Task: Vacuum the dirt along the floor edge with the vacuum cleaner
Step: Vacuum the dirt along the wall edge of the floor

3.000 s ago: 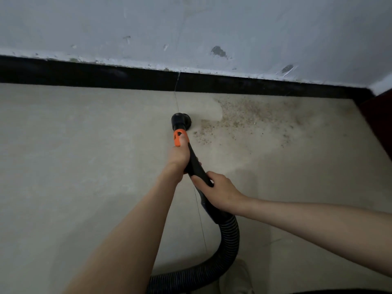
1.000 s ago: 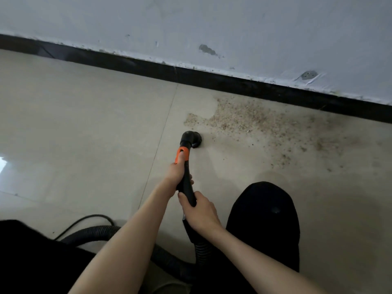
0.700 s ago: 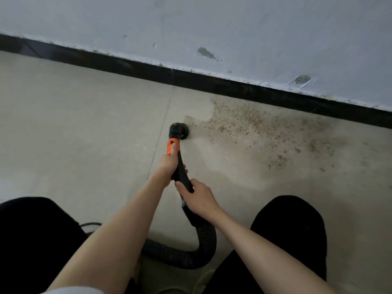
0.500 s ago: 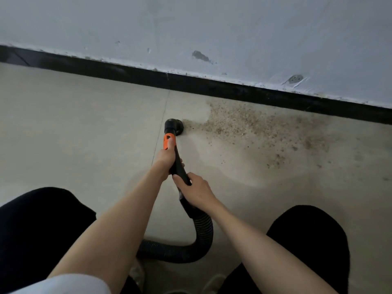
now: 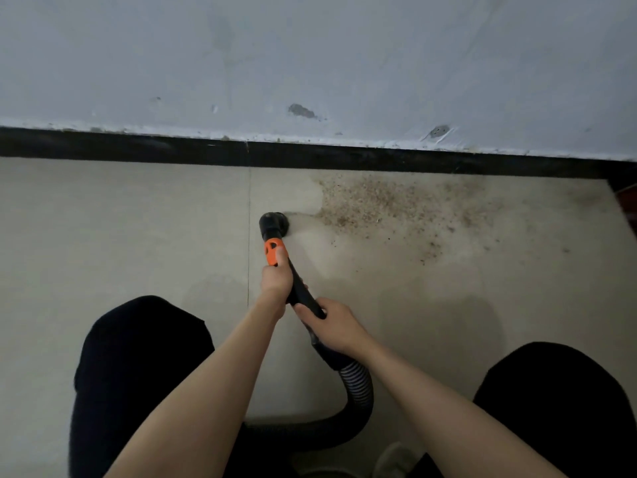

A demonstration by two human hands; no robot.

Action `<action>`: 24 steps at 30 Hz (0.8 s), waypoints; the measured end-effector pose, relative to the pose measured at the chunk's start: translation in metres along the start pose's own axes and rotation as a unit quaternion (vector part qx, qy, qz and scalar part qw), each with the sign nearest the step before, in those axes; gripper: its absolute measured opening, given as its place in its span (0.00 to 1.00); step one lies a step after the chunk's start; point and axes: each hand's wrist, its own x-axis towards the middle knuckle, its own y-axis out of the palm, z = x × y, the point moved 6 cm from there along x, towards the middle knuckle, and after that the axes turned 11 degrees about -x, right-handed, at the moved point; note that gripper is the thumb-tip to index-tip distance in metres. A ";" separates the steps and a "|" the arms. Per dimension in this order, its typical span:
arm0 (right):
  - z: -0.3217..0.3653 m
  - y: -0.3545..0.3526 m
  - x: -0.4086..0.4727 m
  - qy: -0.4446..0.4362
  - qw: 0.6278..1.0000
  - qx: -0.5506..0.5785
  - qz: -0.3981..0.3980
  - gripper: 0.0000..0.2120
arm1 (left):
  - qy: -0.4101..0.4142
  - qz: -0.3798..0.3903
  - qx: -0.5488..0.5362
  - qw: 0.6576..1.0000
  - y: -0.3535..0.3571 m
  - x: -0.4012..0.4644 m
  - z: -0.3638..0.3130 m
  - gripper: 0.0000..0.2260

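Down low, two dark knees (image 5: pixel 144 367) frame the view, and the ribbed hose (image 5: pixel 358 391) loops between them. Right hand (image 5: pixel 334 329) wraps its fingers around the black wand (image 5: pixel 300 288), left hand (image 5: pixel 275 277) grips further up, thumb lying on the orange collar (image 5: pixel 272 251). Wand runs away from the body, leaning slightly left, round nozzle (image 5: pixel 274 222) down on the floor (image 5: pixel 120 219) at the left edge of the dirt (image 5: pixel 389 205). Beyond, the black skirting (image 5: pixel 138 148), then the scuffed wall (image 5: pixel 310 56). No readable writing anywhere.
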 end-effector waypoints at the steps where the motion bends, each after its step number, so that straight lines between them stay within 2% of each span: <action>1: 0.011 0.003 0.005 -0.006 1.000 -0.012 0.004 0.18 | 0.004 -0.007 -0.009 1.000 -0.010 0.005 -0.007 0.24; 7: 0.031 0.002 0.024 -0.002 1.000 0.009 -0.011 0.19 | 0.011 0.014 0.017 1.000 -0.010 0.023 -0.034 0.24; 11: 0.000 -0.006 0.020 0.035 0.997 0.051 -0.051 0.18 | 0.008 0.050 0.077 0.996 0.025 0.017 -0.028 0.27; 16: -0.048 -0.002 0.007 0.083 0.989 0.083 -0.092 0.18 | 0.023 0.087 0.130 0.987 0.065 0.009 -0.004 0.24; 19: -0.067 -0.002 -0.001 0.088 0.982 0.127 -0.111 0.18 | 0.023 0.088 0.147 0.985 0.077 0.003 0.014 0.25; 24: -0.073 0.013 -0.015 0.091 0.981 0.141 -0.094 0.17 | 0.022 0.072 0.160 0.984 0.062 -0.004 0.033 0.25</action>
